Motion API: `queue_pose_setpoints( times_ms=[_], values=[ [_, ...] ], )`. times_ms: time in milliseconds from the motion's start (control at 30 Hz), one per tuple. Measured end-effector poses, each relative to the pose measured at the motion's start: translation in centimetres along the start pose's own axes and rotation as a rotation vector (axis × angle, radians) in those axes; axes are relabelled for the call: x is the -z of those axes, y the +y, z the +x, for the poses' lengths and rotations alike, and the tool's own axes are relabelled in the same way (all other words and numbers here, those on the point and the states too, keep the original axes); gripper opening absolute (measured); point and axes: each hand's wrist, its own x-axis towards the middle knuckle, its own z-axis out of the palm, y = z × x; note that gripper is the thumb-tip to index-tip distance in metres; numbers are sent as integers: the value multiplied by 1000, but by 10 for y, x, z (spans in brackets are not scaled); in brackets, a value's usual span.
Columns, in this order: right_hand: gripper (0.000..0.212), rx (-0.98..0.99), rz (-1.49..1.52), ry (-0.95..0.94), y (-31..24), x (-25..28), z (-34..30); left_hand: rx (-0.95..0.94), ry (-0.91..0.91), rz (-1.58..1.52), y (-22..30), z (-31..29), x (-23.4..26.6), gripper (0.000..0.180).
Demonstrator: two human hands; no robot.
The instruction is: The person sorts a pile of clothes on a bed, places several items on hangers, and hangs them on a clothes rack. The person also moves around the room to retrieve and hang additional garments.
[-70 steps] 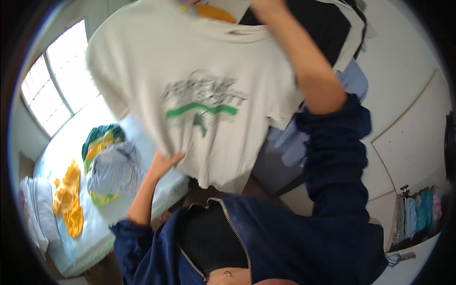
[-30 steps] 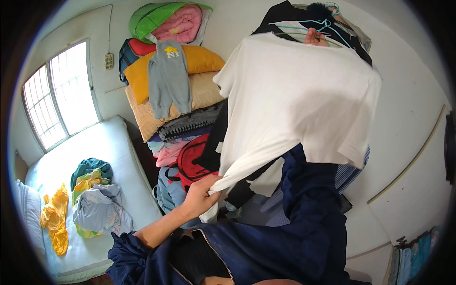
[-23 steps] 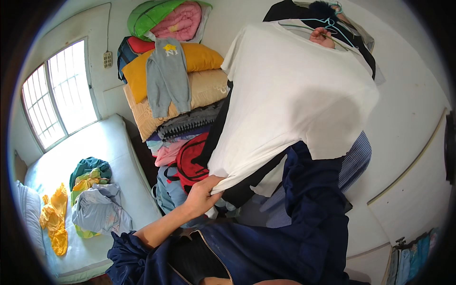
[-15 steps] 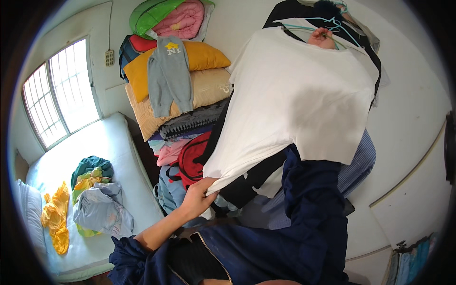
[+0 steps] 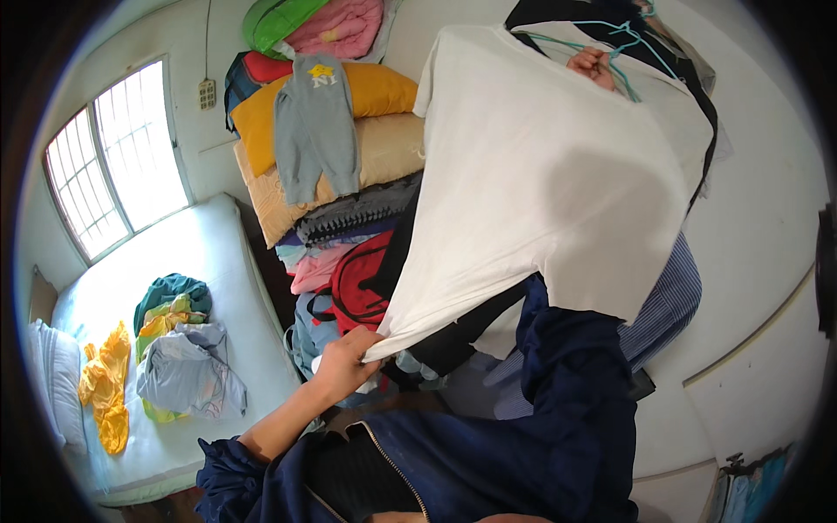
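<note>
A white T-shirt (image 5: 514, 166) is spread out in front of me, its body stretched from the neck down to the lower left. My left hand (image 5: 347, 362) pinches the bottom hem and pulls it taut. My right arm runs up underneath the shirt, and my right hand (image 5: 591, 68) shows at the neck opening. Its fingers are curled round a teal clothes hanger (image 5: 623, 74), which sits partly inside the neck. Cloth hides most of my right forearm. Behind the shirt, dark clothes (image 5: 558, 16) and a blue striped garment (image 5: 667, 301) hang close to the wall.
To the left, a bed (image 5: 166, 253) holds a yellow garment (image 5: 106, 392) and a heap of crumpled clothes (image 5: 187, 366). A tall stack has grey pants (image 5: 314, 131) draped over an orange pillow (image 5: 384, 90), with a red bag (image 5: 359, 283) lower down. A barred window (image 5: 122, 157) is beyond.
My left hand has drawn the hem slightly left. My right hand's fingers have curled more tightly at the hanger. The whole view has shifted a little.
</note>
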Motion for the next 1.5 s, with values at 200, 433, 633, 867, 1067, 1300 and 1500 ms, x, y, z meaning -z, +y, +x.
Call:
queue_pose_setpoints(
  times_ms=[200, 433, 633, 867, 1067, 1300, 1500],
  values=[
    [32, -65, -138, -143, -32, 54, -27, -52, -105, 333, -57, -28, -50, 46],
    [36, 118, -611, 110, 59, -19, -176, 165, -544, 348, -119, -85, -105, 30],
    [35, -786, -1430, 264, 164, 30, -440, 481, -990, 305, -144, -151, -86, 40],
    [37, -1173, -1782, -920, 166, -86, -427, 806, -620, 214, -146, -279, -12, 40],
    [34, 201, -3067, -242, 190, -26, -360, 1016, -306, 60, -110, -381, 27, 38],
    [30, -1759, -911, -401, 317, -147, -649, 1247, -43, 35, -81, -542, 73, 35],
    [27, -1400, -1223, -741, 552, -87, -720, 1524, 145, 18, -36, -641, 135, 33]
  ],
)
